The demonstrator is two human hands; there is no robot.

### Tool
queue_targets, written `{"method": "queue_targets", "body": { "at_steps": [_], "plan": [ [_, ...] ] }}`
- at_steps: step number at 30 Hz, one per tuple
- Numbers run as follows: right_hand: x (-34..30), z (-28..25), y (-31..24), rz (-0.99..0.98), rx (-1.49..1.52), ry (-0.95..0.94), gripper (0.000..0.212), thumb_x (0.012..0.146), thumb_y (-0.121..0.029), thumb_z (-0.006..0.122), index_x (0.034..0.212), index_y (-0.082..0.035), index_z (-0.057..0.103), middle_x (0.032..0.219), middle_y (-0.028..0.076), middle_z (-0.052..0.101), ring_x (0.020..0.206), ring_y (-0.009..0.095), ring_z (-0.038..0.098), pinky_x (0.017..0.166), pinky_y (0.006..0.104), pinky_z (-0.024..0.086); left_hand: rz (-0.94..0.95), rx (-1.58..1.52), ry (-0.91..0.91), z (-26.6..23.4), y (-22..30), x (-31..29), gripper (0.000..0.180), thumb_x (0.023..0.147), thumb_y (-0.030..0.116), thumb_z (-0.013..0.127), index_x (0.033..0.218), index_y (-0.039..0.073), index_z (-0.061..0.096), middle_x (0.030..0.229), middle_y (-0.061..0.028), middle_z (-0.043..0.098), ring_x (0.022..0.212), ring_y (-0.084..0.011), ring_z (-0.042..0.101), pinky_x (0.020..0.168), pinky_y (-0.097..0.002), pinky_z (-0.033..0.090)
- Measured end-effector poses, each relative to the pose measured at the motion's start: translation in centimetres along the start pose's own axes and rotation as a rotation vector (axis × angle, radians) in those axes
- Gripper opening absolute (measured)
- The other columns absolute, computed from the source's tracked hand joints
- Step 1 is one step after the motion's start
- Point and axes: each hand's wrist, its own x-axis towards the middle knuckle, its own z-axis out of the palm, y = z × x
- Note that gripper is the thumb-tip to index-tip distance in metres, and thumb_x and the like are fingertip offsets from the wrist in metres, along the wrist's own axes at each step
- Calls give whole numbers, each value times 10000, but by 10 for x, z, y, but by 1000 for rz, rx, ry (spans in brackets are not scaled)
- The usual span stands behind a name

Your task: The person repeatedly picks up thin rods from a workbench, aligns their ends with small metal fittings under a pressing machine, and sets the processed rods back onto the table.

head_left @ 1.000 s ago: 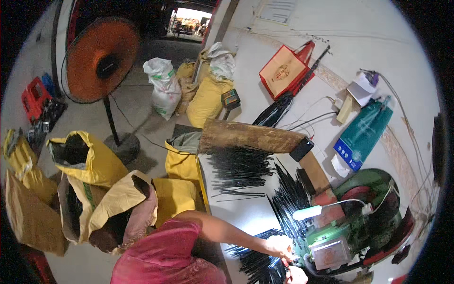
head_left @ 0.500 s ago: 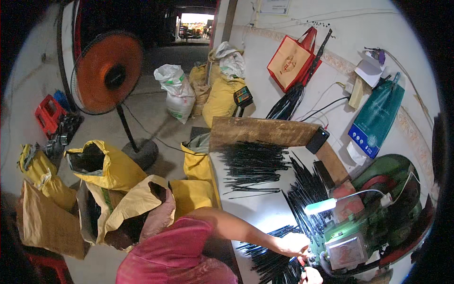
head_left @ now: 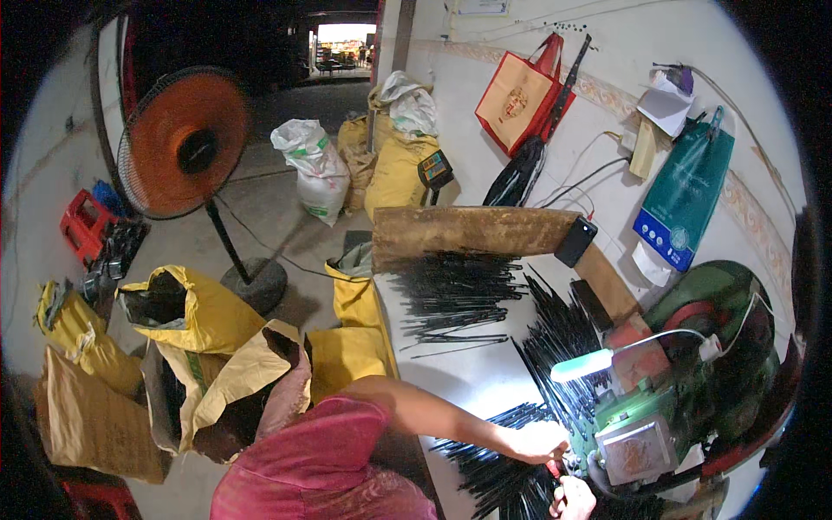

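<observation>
At the front of the green machine (head_left: 637, 416), my left hand (head_left: 542, 440) is closed with its fingertips against the metal working part. What it pinches is too small and glare-lit to make out. Just below, my right hand (head_left: 573, 499) has curled fingers close to the same spot; whatever is in them cannot be made out. Between the hands shows a small red piece (head_left: 553, 468), perhaps a handle. Thin black rods (head_left: 494, 459) lie under and beside my left forearm. A lit white lamp (head_left: 581, 366) on a bent stalk shines over the hands.
More black rods (head_left: 455, 290) lie on the white table (head_left: 446, 374), bordered by a wooden board (head_left: 472, 230). A phone (head_left: 575, 241) leans on the board. Open sacks (head_left: 204, 308) stand at left, near a standing fan (head_left: 186, 143). Bags (head_left: 524, 100) hang on the wall.
The view has shifted slightly. My right hand has come further into sight, a little higher and to the right. My left hand stays at the machine front.
</observation>
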Motion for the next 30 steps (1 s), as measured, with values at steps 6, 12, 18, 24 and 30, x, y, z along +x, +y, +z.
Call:
{"method": "queue_targets", "body": {
  "at_steps": [6, 12, 18, 24, 30],
  "plan": [
    [20, 13, 3, 114, -31, 102, 148, 803, -137, 543, 826, -1, 596, 516, -46, 450, 342, 14, 309, 308, 180, 192, -275, -488, -287, -22, 9, -12, 237, 720, 197, 591, 876, 21, 564, 776, -135, 580, 707, -265, 579, 616, -355, 462],
    [12, -16, 23, -165, -37, -20, 145, 828, -102, 544, 864, 9, 629, 599, -9, 515, 483, 34, 394, 440, 169, 288, -625, -438, -450, -25, -31, -2, 408, 855, 258, 504, 1181, 21, 443, 976, -77, 548, 775, -166, 534, 652, -287, 455],
    [21, -10, 23, -101, 34, 103, 149, 842, -115, 544, 868, 7, 626, 564, -7, 471, 475, 45, 394, 419, 184, 284, -379, 14, -306, -12, -21, 17, 205, 831, 162, 557, 988, 49, 623, 648, -1, 543, 566, -90, 479, 529, -239, 379],
    [25, -5, 26, -122, 86, 74, 168, 854, -124, 531, 900, 10, 622, 546, -33, 423, 443, 24, 334, 383, 175, 212, -381, 84, -327, -13, -3, 27, 230, 812, 221, 566, 953, 52, 637, 605, -28, 515, 553, -94, 474, 514, -241, 378],
    [26, -5, 27, -176, 53, 70, 174, 859, -125, 525, 908, 12, 622, 548, -44, 413, 445, 17, 316, 390, 174, 201, -345, 98, -345, -11, -1, 31, 244, 809, 230, 564, 944, 40, 635, 610, -33, 541, 548, -103, 477, 502, -263, 382]
  ]
}}
